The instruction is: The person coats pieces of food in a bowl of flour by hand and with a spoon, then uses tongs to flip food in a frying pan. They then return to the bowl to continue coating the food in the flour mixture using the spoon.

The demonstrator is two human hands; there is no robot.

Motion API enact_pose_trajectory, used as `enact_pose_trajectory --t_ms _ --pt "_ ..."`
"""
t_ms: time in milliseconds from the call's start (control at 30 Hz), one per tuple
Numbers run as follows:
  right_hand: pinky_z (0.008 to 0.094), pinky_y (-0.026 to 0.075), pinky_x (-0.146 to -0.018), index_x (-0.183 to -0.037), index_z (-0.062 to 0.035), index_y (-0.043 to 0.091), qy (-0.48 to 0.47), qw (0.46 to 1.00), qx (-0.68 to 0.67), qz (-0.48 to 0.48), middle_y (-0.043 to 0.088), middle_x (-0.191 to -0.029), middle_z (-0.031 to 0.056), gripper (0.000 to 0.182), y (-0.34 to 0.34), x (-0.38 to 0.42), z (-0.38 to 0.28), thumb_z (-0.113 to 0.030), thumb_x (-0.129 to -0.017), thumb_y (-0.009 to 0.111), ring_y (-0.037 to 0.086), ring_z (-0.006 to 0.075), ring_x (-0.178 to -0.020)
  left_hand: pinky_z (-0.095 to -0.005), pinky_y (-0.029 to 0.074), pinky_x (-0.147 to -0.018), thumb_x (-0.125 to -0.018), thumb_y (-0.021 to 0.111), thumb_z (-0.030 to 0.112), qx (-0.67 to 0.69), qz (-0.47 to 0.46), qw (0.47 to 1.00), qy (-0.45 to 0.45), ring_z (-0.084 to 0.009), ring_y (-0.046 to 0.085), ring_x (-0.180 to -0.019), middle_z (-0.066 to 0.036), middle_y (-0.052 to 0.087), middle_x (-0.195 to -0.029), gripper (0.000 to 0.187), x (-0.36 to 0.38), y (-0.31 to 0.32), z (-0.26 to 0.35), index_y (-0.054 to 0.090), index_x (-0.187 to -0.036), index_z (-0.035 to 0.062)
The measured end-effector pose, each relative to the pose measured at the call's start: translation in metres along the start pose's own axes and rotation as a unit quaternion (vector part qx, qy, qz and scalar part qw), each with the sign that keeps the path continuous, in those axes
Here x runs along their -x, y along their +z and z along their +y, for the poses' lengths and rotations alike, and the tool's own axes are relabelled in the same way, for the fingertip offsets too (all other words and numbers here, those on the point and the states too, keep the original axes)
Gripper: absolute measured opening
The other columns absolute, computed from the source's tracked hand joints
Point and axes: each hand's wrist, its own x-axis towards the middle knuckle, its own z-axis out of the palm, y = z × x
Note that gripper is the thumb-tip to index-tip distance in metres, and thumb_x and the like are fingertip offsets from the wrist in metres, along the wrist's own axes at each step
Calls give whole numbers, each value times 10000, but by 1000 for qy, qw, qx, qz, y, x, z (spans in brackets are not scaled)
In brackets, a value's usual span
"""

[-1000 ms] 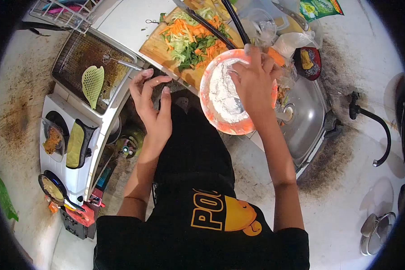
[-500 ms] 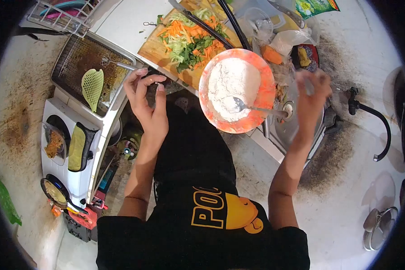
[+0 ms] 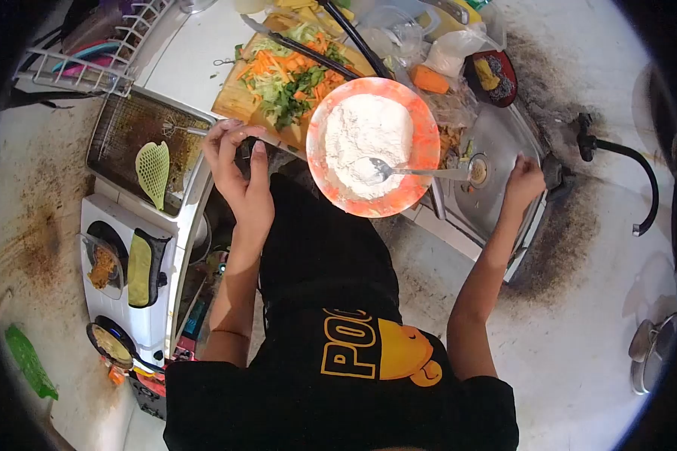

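Note:
My left hand (image 3: 237, 169) is raised beside the cutting board, its fingers apart and holding nothing; the fingertips look dusted white. Over the right side of the steel sink (image 3: 496, 154), my right hand (image 3: 525, 182) is closed with its fingers curled, and nothing shows in it. Between the two hands sits an orange-rimmed plate (image 3: 423, 135) of white flour (image 3: 368, 131). A metal spoon (image 3: 421, 173) rests in the flour, its handle reaching right toward the sink drain. Neither hand touches the plate.
Behind the plate, a wooden board (image 3: 232, 94) bears shredded vegetables (image 3: 293, 79), with black-handled tools (image 3: 357, 37) across it. A carrot piece (image 3: 430, 79) and plastic bags lie behind the sink. At left are a tray with a green slotted turner (image 3: 152, 174) and a stove (image 3: 128, 218).
My right hand has moved down, and its spread fingers have curled closed. My left hand stays open. The plate and counter appear shifted slightly left and up in the view.

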Motion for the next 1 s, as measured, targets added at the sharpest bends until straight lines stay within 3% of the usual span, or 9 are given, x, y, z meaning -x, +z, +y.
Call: enact_pose_trajectory --t_ms 33,100,133,200,367,433,533,733,1000 --pt "407 506 -721 -951 -26 687 4 1000 2 0 671 -1001 205 188 -3 1 -2 -63 -769 714 662 334 -847 -369 343 -1007 -830 574 -10 2 -2 1000 2 -258 459 -1126 -126 455 -1123 158 0 3 1 637 -968 34" --pt "376 518 -782 -938 -27 687 -153 988 8 -27 693 -930 191 155 -11 7 -18 -24 -783 689 680 314 -847 -368 343 -1005 -833 573 -8 3 -2 1000 2 -257 457 -1127 -125 454 -1124 159 0 7 2 636 -973 35" --pt "336 511 -843 -910 -14 687 -179 975 -122 39 698 -962 178 118 -14 13 -34 -5 -796 659 682 307 -888 -366 344 -1004 -837 573 -4 15 -1 1000 8 -255 454 -1130 -123 450 -1128 159 1 9 3 636 -977 37" --pt "340 510 -802 -928 -5 678 -172 945 -275 -47 687 -993 158 154 -57 42 -93 19 -778 652 672 306 -865 -365 344 -1003 -841 573 -1 25 0 1000 12 -254 452 -1133 -121 447 -1133 158 2 11 2 635 -981 39" --pt "393 481 -741 -888 -4 674 -343 888 -252 -175 638 -916 126 135 -67 90 -156 -10 -754 675 622 309 -813 -342 362 -1001 -885 573 35 7 -20 1000 -2 -203 443 -1167 -96 433 -1187 152 8 13 -4 626 -1028 31" --pt "408 481 -758 -872 -23 680 -402 829 -267 -284 610 -894 133 119 -61 96 -168 -22 -753 673 611 322 -860 -341 364 -998 -885 572 33 10 -15 1000 -1 -201 445 -1166 -95 431 -1191 156 8 12 -5 624 -1032 31" --pt "424 486 -759 -869 -45 685 -479 807 -174 -299 595 -865 129 95 -50 95 -170 -50 -783 645 612 320 -860 -349 348 -1002 -864 573 12 15 7 1000 -5 -223 445 -1148 -106 441 -1162 162 5 9 -4 627 -1015 31" --pt "390 491 -717 -834 -51 684 -532 791 -122 -277 576 -841 85 101 -41 95 -177 -22 -741 658 611 281 -815 -354 324 -1012 -842 574 -11 12 28 999 -24 -243 443 -1136 -119 451 -1138 168 5 5 -8 631 -994 29" --pt "398 482 -710 -814 -37 651 -553 763 -156 -297 573 -830 93 100 -23 92 -176 -3 -720 655 598 305 -806 -360 332 -1016 -839 579 -8 19 21 999 -34 -245 443 -1137 -117 450 -1135 166 4 10 -9 632 -991 34"
